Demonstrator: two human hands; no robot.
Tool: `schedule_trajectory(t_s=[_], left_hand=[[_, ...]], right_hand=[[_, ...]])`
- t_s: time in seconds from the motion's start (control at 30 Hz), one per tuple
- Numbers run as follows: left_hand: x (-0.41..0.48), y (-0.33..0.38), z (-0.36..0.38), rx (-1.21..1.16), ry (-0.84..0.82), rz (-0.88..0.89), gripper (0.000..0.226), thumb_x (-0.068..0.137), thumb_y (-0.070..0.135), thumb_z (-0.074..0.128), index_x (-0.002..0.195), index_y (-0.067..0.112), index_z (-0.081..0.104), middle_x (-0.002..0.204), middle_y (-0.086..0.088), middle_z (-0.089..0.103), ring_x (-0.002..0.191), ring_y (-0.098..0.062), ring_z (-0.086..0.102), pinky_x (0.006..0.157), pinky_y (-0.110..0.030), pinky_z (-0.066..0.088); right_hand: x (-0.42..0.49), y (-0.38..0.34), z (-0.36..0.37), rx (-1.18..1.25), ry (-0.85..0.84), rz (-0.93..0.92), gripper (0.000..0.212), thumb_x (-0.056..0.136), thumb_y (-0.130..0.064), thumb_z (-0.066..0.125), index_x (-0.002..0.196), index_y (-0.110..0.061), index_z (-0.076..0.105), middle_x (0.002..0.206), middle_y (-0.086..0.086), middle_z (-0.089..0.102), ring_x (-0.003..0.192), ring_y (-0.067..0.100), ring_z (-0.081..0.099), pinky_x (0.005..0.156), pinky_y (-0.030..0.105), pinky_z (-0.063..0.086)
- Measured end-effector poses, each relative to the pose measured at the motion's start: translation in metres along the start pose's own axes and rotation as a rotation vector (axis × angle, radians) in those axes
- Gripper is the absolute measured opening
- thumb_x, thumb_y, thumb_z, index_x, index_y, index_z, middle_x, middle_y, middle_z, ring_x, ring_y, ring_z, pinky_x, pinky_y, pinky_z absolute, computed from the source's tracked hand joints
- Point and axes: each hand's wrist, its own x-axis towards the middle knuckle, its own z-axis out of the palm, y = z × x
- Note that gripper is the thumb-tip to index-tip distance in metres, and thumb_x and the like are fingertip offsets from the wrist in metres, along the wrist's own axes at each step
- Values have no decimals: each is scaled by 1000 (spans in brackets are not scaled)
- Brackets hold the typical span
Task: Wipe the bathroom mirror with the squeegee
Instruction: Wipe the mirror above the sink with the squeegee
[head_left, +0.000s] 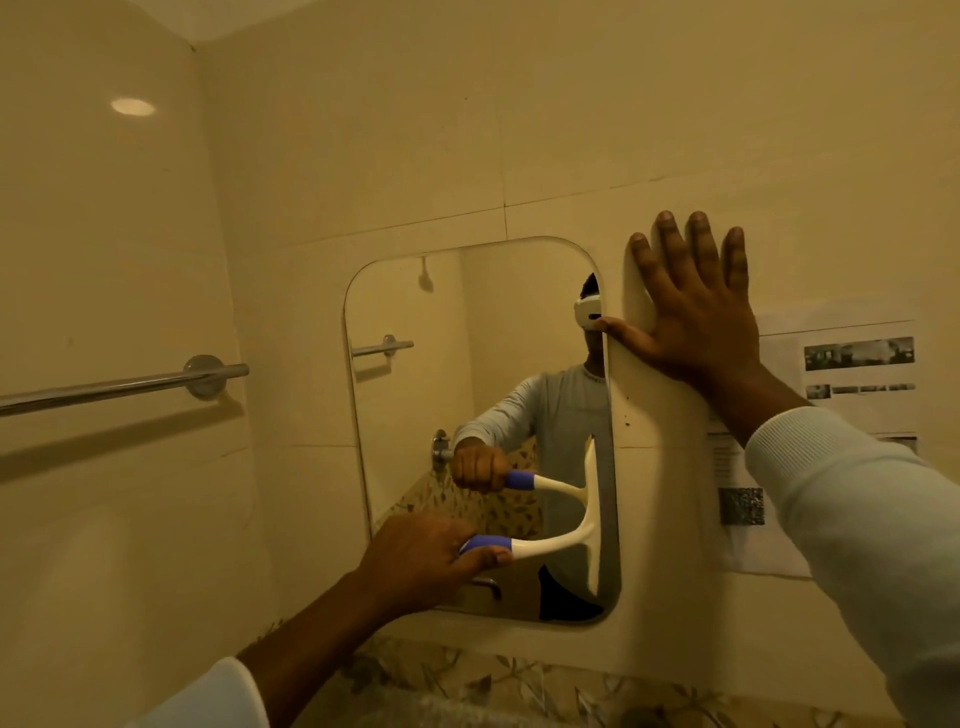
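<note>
head | left grip (421, 557) holds squeegee (591, 525) | right grip (696, 325) flat on wall (519, 130) | notice (852, 400) unreadable

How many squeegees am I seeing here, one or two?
1. The squeegee is in the left hand, blade upright against the mirror near its right edge; the other one is its reflection.

Cream tiled walls (519, 130) (chrome towel bar (119, 387))
</note>
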Motion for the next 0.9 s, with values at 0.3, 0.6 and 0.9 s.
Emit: schedule_trajectory(t_s=[0.3,0.6,0.9], left_hand=[[-41,-68,-1,70,-87,-117,88,75,98,10,89,32,67,67,9,61,59,-8,55,61,-24,47],[-83,-132,-16,108,-167,-230,86,74,98,15,79,27,63,64,5,57,54,-7,47,54,-19,34],[-113,-176,-29,108,-158,-350,79,74,97,18,72,29,59,60,8,56,51,-6,48,52,-16,34]], right_hand=[[0,0,-3,6,-4,0,108,88,-92,26,169,-21,8,176,11,1,162,38,-2,127,66,4],[0,0,2,10,10,3,109,87,-92,29,169,-24,7,177,9,-1,162,36,-5,127,65,1],[-1,1,1,26,18,10,109,86,-91,28,169,-24,7,177,8,-1,163,34,-6,127,64,0]])
